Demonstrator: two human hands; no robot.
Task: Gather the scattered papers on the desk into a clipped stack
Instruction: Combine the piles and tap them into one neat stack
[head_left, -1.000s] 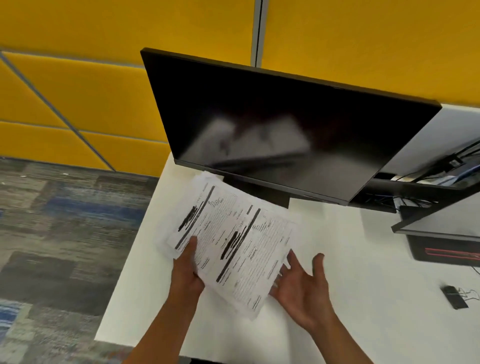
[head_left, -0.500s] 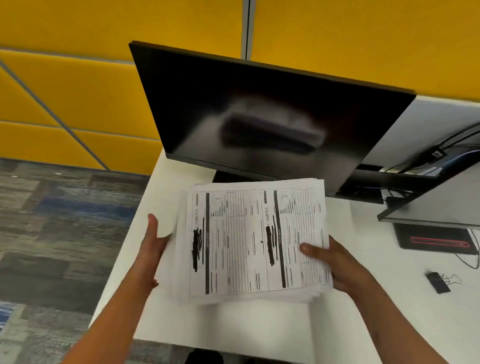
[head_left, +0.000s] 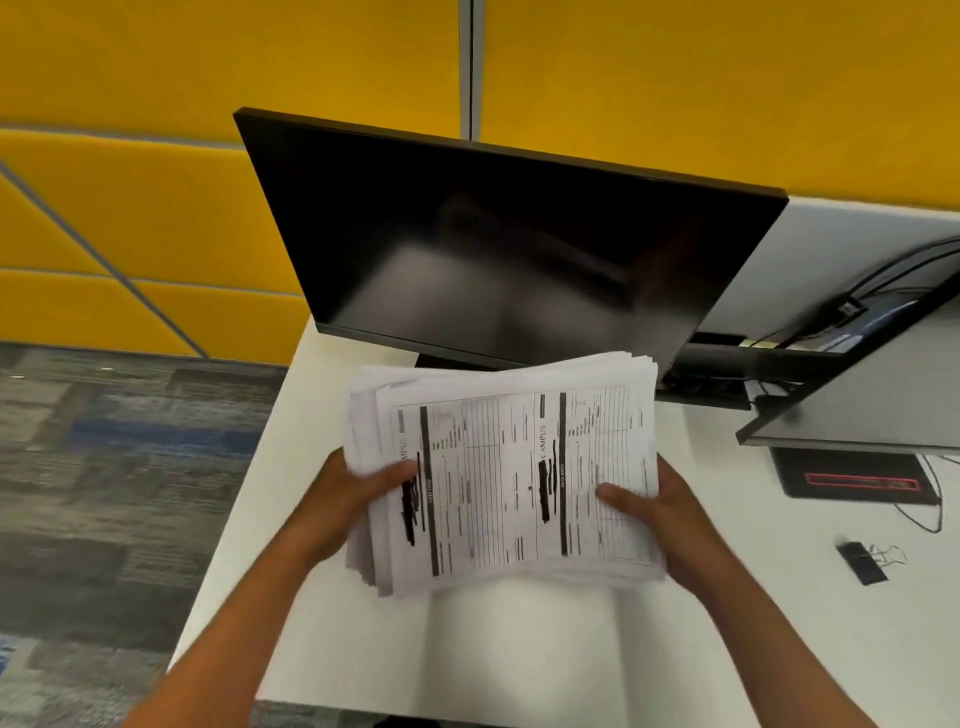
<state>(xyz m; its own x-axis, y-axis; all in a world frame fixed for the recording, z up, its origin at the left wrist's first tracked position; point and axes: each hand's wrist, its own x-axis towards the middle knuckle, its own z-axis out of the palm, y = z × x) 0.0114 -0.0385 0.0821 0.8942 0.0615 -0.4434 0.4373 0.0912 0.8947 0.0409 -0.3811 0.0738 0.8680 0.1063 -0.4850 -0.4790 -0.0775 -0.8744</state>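
Note:
A thick stack of printed papers (head_left: 509, 467) hangs above the white desk (head_left: 519, 649), just in front of the monitor. Its left edges are fanned and uneven. My left hand (head_left: 358, 499) grips the stack's left side, thumb on the top sheet. My right hand (head_left: 654, 512) grips the right side, thumb on top as well. A black binder clip (head_left: 865, 561) with silver handles lies on the desk to the right, well apart from both hands.
A dark monitor (head_left: 509, 249) stands right behind the stack. A second screen's edge (head_left: 852, 415), cables and a black pad with a red outline (head_left: 857, 480) fill the right side. The desk's left edge drops to patterned carpet (head_left: 119, 467). Yellow wall panels rise behind.
The papers went from a skewed sheaf in my left hand to a squared stack gripped by both hands. The stack now sits slightly higher, with its right side tilted up.

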